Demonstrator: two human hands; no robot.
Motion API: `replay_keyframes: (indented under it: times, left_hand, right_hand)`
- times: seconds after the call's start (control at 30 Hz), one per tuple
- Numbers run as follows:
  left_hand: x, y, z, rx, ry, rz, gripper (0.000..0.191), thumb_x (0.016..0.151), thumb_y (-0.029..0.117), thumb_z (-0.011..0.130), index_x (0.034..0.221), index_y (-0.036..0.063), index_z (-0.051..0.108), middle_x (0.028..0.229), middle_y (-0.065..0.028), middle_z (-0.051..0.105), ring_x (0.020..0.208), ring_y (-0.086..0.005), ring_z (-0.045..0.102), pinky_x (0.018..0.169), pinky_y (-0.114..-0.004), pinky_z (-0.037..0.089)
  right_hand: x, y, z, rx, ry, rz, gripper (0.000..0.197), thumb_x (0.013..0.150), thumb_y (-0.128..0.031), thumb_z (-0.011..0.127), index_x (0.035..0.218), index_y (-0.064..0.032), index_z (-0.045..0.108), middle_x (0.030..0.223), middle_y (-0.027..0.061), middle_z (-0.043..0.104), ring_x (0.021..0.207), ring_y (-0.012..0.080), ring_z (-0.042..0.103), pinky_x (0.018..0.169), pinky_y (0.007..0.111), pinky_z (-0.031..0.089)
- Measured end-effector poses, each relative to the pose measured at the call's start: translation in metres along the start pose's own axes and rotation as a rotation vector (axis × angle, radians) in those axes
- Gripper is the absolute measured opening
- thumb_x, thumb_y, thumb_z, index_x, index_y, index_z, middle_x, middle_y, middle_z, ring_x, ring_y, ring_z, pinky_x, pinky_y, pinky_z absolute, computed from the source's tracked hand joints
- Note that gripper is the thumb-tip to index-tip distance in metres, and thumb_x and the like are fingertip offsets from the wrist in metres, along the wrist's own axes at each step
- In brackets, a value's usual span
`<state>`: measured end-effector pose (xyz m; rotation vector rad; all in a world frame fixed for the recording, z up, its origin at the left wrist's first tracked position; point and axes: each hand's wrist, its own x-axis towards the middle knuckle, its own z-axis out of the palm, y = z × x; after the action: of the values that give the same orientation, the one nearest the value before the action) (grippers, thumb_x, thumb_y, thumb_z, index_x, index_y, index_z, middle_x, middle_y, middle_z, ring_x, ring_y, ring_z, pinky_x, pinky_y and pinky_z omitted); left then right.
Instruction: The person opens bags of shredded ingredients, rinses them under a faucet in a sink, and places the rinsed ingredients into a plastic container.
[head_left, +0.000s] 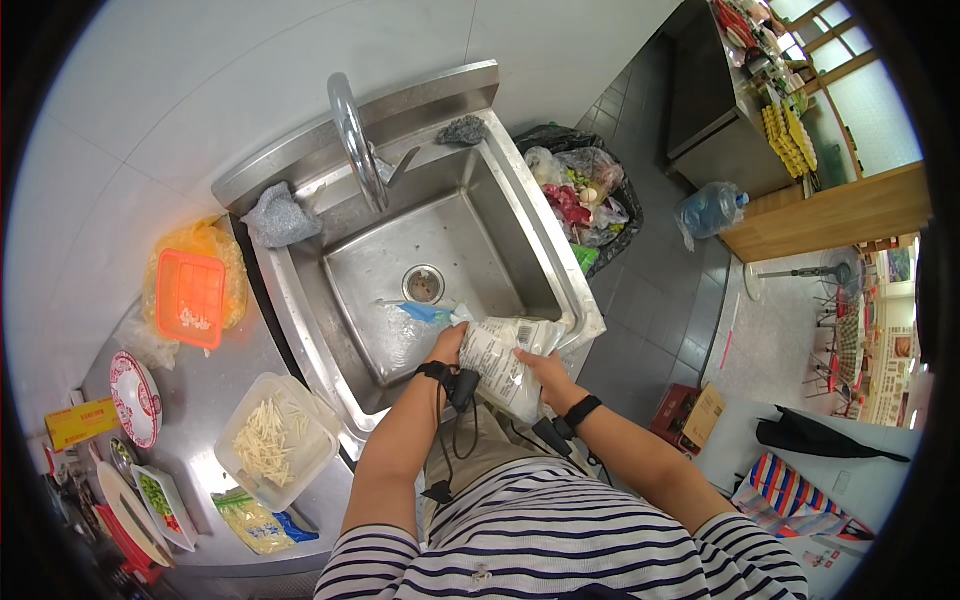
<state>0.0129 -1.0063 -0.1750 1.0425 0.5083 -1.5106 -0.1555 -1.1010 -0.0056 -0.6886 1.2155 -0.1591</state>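
Both of my hands hold a printed plastic food bag (495, 360) over the front rim of a stainless steel sink (480, 240). My left hand (448, 346) grips its left end, where blue and clear plastic (424, 310) trails over the basin. On the bag's right side, my right hand (549, 377) has its thumb on top and its fingers mostly hidden. The bag bears writing and a barcode; a pale content shows through it. Beyond the hands, a chrome faucet (352, 135) arches over the basin, and the drain (424, 285) lies below.
To the left stand a plastic tub (322, 420) of pale strips, an orange basket (191, 270), a patterned bowl (135, 397) and a yellow food packet (259, 521). A filled trash bag (634, 210) sits right of the sink. Steel scrubbers (463, 130) rest on the sink's back ledge.
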Motion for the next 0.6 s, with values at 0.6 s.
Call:
replay_keyframes:
  times: [0.6]
  left_hand:
    - [-0.025, 0.004, 0.008, -0.117, -0.080, -0.020, 0.028, 0.097, 0.023, 0.052, 0.106, -0.0012, 0.064, 0.096, -0.0140, 0.069, 0.082, -0.0264, 0.069, 0.070, -0.041, 0.057]
  right_hand:
    - [0.021, 0.018, -0.017, 0.013, -0.012, 0.038, 0.052, 0.091, -0.007, 0.067, 0.135, -0.0018, 0.040, 0.119, 0.0166, 0.061, 0.101, 0.0310, 0.067, 0.083, 0.047, 0.060]
